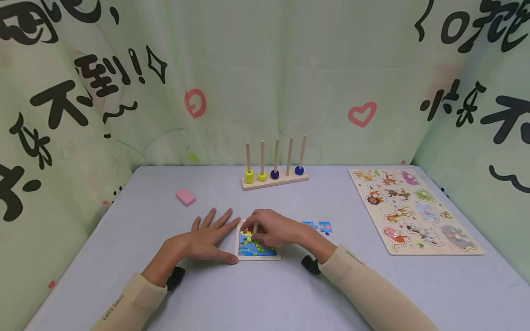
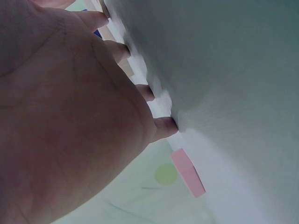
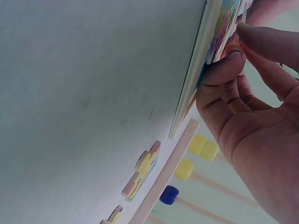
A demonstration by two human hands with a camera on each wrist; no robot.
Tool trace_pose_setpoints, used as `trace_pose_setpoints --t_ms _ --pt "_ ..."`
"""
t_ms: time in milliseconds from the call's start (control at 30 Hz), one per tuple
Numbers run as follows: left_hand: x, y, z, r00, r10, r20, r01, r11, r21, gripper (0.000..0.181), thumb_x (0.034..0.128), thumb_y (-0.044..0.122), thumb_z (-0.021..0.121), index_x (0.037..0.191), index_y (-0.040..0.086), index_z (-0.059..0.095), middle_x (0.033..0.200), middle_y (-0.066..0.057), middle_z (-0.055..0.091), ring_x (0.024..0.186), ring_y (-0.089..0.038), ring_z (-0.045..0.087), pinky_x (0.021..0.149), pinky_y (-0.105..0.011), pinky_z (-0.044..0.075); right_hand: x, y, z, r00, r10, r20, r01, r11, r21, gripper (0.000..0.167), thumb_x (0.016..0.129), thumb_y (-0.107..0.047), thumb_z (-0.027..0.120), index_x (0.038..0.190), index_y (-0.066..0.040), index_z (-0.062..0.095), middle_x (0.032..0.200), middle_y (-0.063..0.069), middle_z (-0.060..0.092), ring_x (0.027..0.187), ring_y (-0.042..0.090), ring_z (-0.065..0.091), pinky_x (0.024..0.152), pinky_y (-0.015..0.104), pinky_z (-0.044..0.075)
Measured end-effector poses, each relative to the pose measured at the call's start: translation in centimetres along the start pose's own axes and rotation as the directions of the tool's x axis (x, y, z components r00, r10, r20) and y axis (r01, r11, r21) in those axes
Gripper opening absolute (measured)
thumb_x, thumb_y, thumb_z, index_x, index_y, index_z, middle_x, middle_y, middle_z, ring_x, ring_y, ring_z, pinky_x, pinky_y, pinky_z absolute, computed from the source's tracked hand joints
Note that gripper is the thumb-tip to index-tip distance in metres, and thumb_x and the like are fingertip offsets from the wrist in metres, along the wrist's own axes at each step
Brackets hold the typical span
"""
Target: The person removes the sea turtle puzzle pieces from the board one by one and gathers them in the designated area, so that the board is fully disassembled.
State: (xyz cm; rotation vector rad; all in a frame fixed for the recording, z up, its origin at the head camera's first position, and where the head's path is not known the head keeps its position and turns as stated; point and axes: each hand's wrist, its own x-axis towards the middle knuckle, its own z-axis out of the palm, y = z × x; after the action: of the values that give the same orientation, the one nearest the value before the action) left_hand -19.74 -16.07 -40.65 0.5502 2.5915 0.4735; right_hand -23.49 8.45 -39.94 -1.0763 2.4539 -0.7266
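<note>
A small jigsaw puzzle in a wooden frame lies mid-table, its blue, green and yellow picture partly covered by my right hand. My left hand rests beside it with fingers spread; the index fingertip and thumb touch the frame's left edge. Over the upper part of the picture, my right hand pinches a thin puzzle piece between thumb and finger, tilted up from the board. Most of that piece is hidden by the fingers. Just right of the right hand lie two loose blue puzzle pieces, seen edge-on in the right wrist view.
A wooden peg stand with yellow and dark blue beads stands at the back. A pink block lies at the back left. On the right is a large animal puzzle board. Printed curtains surround the table.
</note>
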Motion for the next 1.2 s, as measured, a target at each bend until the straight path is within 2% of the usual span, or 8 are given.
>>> trace_pose_setpoints --t_ms 233,467,967,1200 --pt "0.2 -0.1 0.0 1.0 -0.003 0.001 0.003 1.0 0.005 0.105 0.0876 0.066 0.073 0.171 0.029 0.021 0.182 -0.006 0.002 0.165 -0.049 -0.01 0.125 -0.08 -0.004 -0.3 0.1 -0.2 1.0 0.014 -0.026 -0.013 0.999 0.039 0.029 0.103 -0.009 0.067 0.132 -0.01 0.073 0.12 0.006 0.068 0.086 0.01 0.06 0.081 0.021 0.053" --pt "0.2 0.1 0.0 1.0 -0.015 0.005 0.015 1.0 0.005 0.105 0.0873 0.066 0.073 0.171 0.028 0.022 0.182 -0.007 0.002 0.166 -0.049 -0.01 0.125 -0.08 -0.004 -1.2 0.6 -0.7 0.998 0.018 -0.058 -0.016 0.999 0.031 0.028 0.103 -0.01 0.067 0.129 -0.012 0.075 0.117 0.004 0.068 0.083 0.009 0.058 0.075 0.022 0.051" --pt "0.1 0.1 0.0 1.0 0.005 0.004 -0.005 0.999 -0.034 0.107 0.0866 0.067 0.073 0.171 0.027 0.021 0.182 -0.007 0.002 0.166 -0.048 -0.012 0.125 -0.079 -0.006 -6.1 3.9 -3.0 0.989 0.04 -0.142 -0.04 0.999 0.003 0.029 0.1 -0.008 0.07 0.128 -0.014 0.075 0.117 0.002 0.071 0.088 0.008 0.058 0.077 0.022 0.052" --pt "0.0 0.0 0.0 1.0 -0.001 -0.004 0.001 1.0 -0.019 0.106 0.0875 0.066 0.073 0.171 0.028 0.02 0.182 -0.006 0.001 0.166 -0.047 -0.011 0.126 -0.078 -0.005 -8.5 4.9 -3.1 0.99 0.031 -0.14 -0.037 0.998 -0.041 0.028 0.101 -0.008 0.07 0.128 -0.013 0.075 0.114 0.001 0.07 0.085 0.006 0.055 0.074 0.021 0.05"
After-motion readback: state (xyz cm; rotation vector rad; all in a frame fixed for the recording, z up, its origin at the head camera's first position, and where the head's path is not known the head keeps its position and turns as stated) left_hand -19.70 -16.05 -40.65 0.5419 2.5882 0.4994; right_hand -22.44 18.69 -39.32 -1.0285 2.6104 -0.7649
